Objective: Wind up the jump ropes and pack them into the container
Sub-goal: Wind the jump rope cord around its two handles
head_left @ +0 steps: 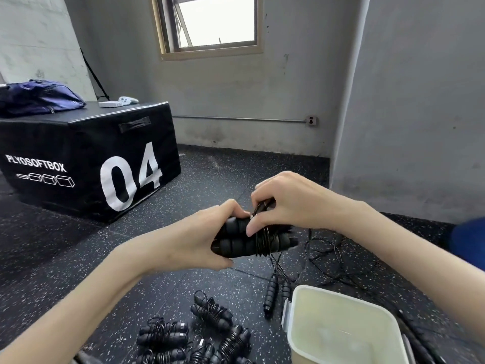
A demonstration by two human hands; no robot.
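My left hand (199, 237) grips two black foam jump rope handles (236, 245) held side by side, with thin black cord wound round their middle. My right hand (283, 203) pinches a loop of that cord just above the handles. Loose cord trails from the bundle down to the floor. Several wound-up jump ropes (210, 313) lie in a heap on the floor in front of me. An unwound jump rope (273, 292) lies with its cord spread out beside the white plastic container (291, 327), which stands open at the lower right.
A black plyo box marked 04 (86, 164) stands at the left with a purple bag (39, 97) on top. Grey walls and a window close off the far side. Loose cord (330, 261) tangles on the speckled rubber floor right of the hands.
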